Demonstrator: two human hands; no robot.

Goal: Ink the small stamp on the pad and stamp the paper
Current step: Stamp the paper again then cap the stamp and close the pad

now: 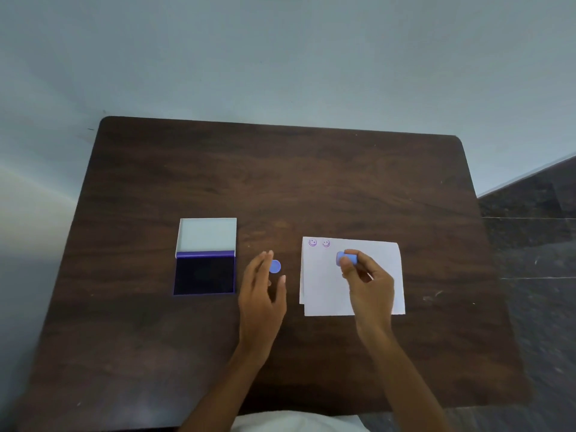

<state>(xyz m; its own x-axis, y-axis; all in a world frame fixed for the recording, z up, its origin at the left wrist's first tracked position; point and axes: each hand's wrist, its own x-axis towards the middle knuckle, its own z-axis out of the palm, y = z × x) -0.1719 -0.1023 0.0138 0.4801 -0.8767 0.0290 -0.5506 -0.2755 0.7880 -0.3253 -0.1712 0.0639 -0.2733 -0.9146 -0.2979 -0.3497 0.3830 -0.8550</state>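
My right hand (366, 280) pinches a small blue stamp (346, 258) over the upper middle of the white paper (324, 285). Whether the stamp touches the sheet I cannot tell. Two purple smiley prints (319, 243) sit along the paper's top left edge. The ink pad (204, 275) lies open at the left, dark purple, with its white lid (207, 235) folded back. Between pad and paper my left hand (261, 291) hovers with fingers spread and nothing in it. A small round blue cap (275, 266) lies on the table just right of its fingertips.
Everything rests on a dark brown wooden table (280, 182) set against a pale wall. Dark floor shows to the right of the table. A white cloth edge (296, 424) shows at the bottom, close to my body.
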